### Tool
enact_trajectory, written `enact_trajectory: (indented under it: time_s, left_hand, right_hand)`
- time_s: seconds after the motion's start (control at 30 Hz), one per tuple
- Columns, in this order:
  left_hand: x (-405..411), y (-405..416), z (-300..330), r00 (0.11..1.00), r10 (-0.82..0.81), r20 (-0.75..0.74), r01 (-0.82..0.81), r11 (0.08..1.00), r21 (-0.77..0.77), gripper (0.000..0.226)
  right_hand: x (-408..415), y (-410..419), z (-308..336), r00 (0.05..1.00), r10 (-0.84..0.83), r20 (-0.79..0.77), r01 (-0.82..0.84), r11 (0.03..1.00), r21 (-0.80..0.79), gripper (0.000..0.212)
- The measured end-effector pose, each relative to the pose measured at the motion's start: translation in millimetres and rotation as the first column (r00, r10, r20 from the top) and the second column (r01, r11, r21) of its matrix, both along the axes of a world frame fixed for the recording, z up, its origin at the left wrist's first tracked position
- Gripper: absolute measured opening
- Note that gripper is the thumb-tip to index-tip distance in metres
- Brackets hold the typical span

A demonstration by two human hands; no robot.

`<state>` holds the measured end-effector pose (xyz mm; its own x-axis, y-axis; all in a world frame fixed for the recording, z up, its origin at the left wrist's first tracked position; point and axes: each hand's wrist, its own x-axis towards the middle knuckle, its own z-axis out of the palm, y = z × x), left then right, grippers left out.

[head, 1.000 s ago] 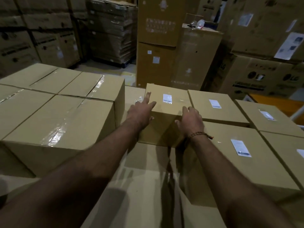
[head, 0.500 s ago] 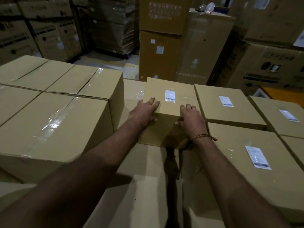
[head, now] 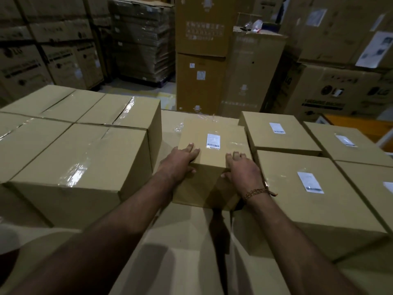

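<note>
Brown cardboard box (head: 212, 157) with a white label (head: 213, 141): left hand (head: 180, 161) and right hand (head: 243, 170) both clamp its near top edge.

On the small box (head: 212, 154) the label (head: 213, 141) carries print too small to read. The left hand (head: 180, 159) and right hand (head: 243, 170) cover its near top edge, and its lower right corner is lost in shadow behind the right wrist. Both forearms run off the bottom edge. The outermost labelled box (head: 370, 188) is cut by the right edge, and a pale rounded shape (head: 8, 245) at the lower left is cropped beyond telling
</note>
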<state>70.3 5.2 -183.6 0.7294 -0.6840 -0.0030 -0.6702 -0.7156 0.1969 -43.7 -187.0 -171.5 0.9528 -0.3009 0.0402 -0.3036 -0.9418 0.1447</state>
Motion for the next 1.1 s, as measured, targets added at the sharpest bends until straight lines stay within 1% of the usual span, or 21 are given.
enact_trajectory:
  time_s: [0.17, 0.37, 0.57, 0.73, 0.87, 0.97, 1.1]
  left_hand:
    - [-47.3, 34.9, -2.7, 0.999, -0.024, 0.032, 0.024, 1.000, 0.007, 0.080]
    - [-107.6, 77.2, -2.0, 0.999, 0.001, 0.036, -0.001, 1.000, -0.020, 0.082]
    - [-175.5, 127.0, 5.6, 0.999, -0.025, 0.027, 0.025, 0.999, -0.020, 0.080]
    - [-233.2, 174.9, 13.6, 0.997, -0.047, 0.056, 0.045, 0.998, 0.046, 0.077]
    - [-263.2, 221.6, 12.6, 0.999, -0.025, 0.024, 0.025, 0.999, 0.033, 0.079]
    - [-285.2, 250.2, 13.0, 0.999, -0.032, 0.019, 0.031, 0.998, 0.063, 0.079]
    - [-312.8, 284.9, 11.5, 0.998, 0.014, -0.055, -0.010, 0.998, 0.059, 0.080]
  right_hand:
    - [-49.8, 32.1, -1.0, 1.000, 0.027, -0.007, -0.027, 0.999, 0.025, 0.076]
    - [-107.2, 73.6, 3.1, 0.998, 0.060, 0.012, -0.060, 0.997, 0.038, 0.074]
    - [-176.9, 125.7, 7.2, 0.999, 0.027, 0.032, -0.029, 0.998, 0.062, 0.075]
    - [-228.5, 175.3, 6.5, 0.999, -0.008, 0.050, 0.004, 0.995, 0.096, 0.072]
    - [-263.6, 221.5, 11.1, 0.998, -0.021, 0.062, 0.013, 0.992, 0.129, 0.071]
    - [-290.0, 252.5, 15.3, 0.997, -0.023, 0.070, 0.012, 0.988, 0.152, 0.071]
    - [-318.4, 286.7, 21.3, 0.995, -0.040, 0.093, 0.022, 0.982, 0.188, 0.073]
